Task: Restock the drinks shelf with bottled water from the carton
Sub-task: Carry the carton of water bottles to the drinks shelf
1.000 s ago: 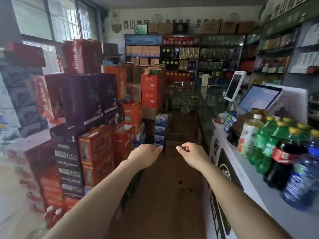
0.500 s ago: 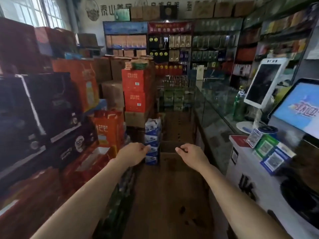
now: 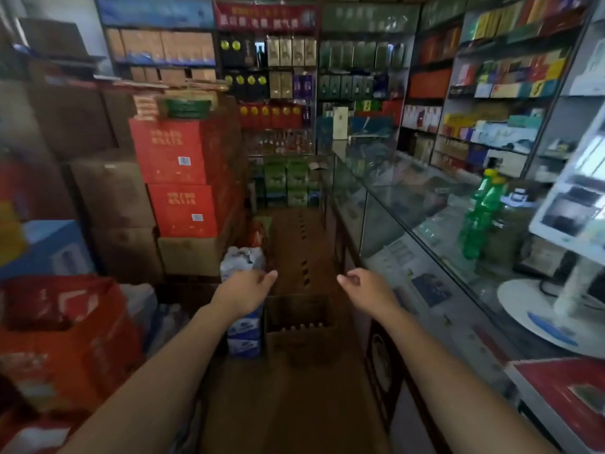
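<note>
Open carton [image 3: 296, 317] sits on the aisle floor ahead, bottle tops showing. Left hand [image 3: 244, 290] and right hand [image 3: 366, 288] empty, fingers loosely curled. Bottles likely heavy, slippery; grip mid-body.

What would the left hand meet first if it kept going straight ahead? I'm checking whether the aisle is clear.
Probably the stack of shrink-wrapped water packs right behind the left hand. Its fingertips point slightly right, toward the open brown carton, and depth is unclear.
</note>
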{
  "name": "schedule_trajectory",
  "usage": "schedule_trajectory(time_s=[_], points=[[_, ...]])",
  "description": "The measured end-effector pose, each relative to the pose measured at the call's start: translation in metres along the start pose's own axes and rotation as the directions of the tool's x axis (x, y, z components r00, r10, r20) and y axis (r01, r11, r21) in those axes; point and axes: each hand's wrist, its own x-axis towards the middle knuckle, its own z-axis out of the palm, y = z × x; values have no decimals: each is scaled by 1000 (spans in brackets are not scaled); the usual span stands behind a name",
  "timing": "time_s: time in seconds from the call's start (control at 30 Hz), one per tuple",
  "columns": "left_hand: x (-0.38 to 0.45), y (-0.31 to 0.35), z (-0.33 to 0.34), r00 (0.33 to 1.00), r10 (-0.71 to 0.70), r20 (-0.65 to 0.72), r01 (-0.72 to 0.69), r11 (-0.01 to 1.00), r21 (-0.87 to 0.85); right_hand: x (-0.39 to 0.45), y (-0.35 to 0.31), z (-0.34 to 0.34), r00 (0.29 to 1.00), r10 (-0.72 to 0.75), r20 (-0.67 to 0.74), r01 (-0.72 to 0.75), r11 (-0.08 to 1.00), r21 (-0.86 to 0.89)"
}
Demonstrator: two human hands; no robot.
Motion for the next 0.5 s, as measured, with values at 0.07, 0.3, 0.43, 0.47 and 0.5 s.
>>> schedule_trajectory(time_s=[0.07, 0.3, 0.43, 0.47, 0.5], points=[[57, -15, 24, 999, -38, -6, 38, 999, 10, 56, 16, 19, 1000, 13, 15, -12, 1000, -10], [254, -60, 87, 989, -113, 97, 111, 994, 23, 255, 69, 68, 995, 60, 79, -53, 995, -87], [337, -74, 107, 982, -139, 131, 143, 990, -19, 344, 87, 90, 986, 115, 119, -97, 985, -143], [355, -80, 114, 977, -147, 156, 152, 988, -18, 364, 91, 97, 982, 126, 143, -106, 984, -145], [378, -88, 123, 971, -163, 172, 168, 986, -15, 387, 96, 107, 976, 138, 166, -114, 983, -147]])
